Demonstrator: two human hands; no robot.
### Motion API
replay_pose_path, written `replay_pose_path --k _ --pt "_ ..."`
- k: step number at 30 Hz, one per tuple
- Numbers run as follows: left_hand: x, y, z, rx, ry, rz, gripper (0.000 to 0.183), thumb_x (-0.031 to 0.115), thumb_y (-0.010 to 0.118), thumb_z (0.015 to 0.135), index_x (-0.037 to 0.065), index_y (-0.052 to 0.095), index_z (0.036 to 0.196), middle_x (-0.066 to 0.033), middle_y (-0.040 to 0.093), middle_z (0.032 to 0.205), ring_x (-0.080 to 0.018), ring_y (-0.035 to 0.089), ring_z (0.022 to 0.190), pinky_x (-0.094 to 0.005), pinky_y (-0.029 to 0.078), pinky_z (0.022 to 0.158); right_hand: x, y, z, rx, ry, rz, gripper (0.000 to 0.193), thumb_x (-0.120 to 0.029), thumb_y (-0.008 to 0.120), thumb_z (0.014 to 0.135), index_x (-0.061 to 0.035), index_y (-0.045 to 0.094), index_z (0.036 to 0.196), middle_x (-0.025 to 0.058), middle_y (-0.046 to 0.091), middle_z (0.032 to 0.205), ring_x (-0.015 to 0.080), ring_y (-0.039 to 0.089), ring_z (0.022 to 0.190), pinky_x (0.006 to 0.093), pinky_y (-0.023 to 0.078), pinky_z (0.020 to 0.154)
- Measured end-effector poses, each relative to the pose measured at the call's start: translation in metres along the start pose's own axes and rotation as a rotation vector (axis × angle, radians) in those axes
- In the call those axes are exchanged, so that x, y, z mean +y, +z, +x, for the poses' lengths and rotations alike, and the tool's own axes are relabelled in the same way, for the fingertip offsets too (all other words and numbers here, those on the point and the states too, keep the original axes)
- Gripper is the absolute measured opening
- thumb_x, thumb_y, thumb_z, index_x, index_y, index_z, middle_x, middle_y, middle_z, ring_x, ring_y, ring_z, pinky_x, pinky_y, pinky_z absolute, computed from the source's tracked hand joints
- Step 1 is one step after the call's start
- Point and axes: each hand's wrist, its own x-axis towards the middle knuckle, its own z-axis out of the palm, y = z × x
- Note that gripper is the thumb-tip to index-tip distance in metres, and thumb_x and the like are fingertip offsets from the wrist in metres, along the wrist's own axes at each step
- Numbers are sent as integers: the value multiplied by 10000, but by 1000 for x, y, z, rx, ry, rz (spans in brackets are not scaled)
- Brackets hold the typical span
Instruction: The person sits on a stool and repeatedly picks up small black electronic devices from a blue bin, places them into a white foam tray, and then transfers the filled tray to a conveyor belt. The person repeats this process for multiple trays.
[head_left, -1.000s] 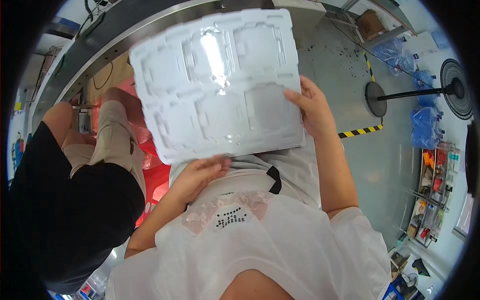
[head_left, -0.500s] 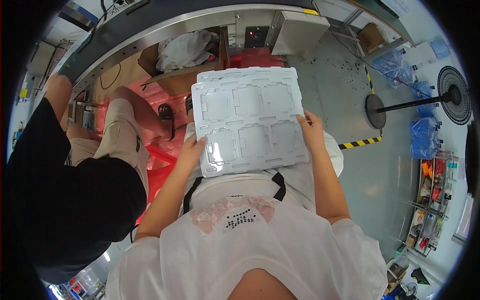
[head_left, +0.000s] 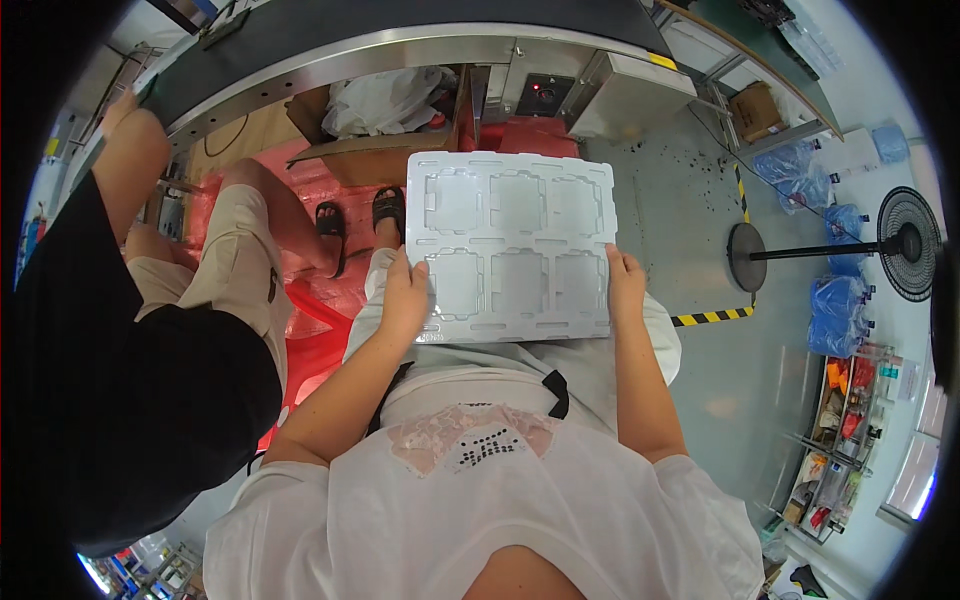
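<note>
So the glossy white rectangular plastic tray with six squarish recesses (head_left: 518, 243) is over the person's lap, held by both side edges. The left hand (head_left: 405, 300) has its thumb by the left edge, the tray pinched between it and the fingers, which are partly hidden, so I can't tell how spread they are. The right hand (head_left: 627, 288) pinches the right edge, fingers mostly out of sight too. The underside is hidden (no idea if it's one tray or several nested).

Up top, the dark-topped metal bench (head_left: 420, 28) gets cut off and covers part of a brown cardboard box (head_left: 380, 160) with a whitish, translucent plastic bag (head_left: 385, 102); its contents are hard to make out. The neighbour's black top (head_left: 180, 420) fades into the lens rim.
</note>
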Motion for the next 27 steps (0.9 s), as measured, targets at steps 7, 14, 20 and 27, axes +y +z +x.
replay_pose_path --k 7,14,20,27 --pt "2 2 1 -27 -51 164 308 104 467 898 -86 459 1140 -321 545 1050 -430 535 1000 -442 410 870 -30 -14 8 -186 -99 -766 533 -434 498 910 88 590 853 195 616 712 289 627 631 388 496 580" --pt "42 -47 36 -459 -294 265 419 244 569 887 -71 483 1150 -288 589 1040 -372 600 979 -409 457 825 -260 -39 28 -726 -61 -526 383 -361 591 880 13 603 796 69 595 600 139 564 461 271 430 413" --pt "146 -73 116 -15 34 -292 398 107 599 878 -52 498 1229 -172 614 1108 -210 584 1077 -309 450 909 -381 66 120 -237 -1179 -173 247 -201 675 779 -35 619 953 85 596 882 198 545 805 303 429 711" --pt "203 -94 264 394 603 255 480 314 609 836 -38 549 1157 -196 578 1142 -259 572 1047 -358 448 900 -432 117 230 -310 -974 -1075 546 -136 703 696 16 558 1199 205 569 1206 336 534 1137 399 407 973"
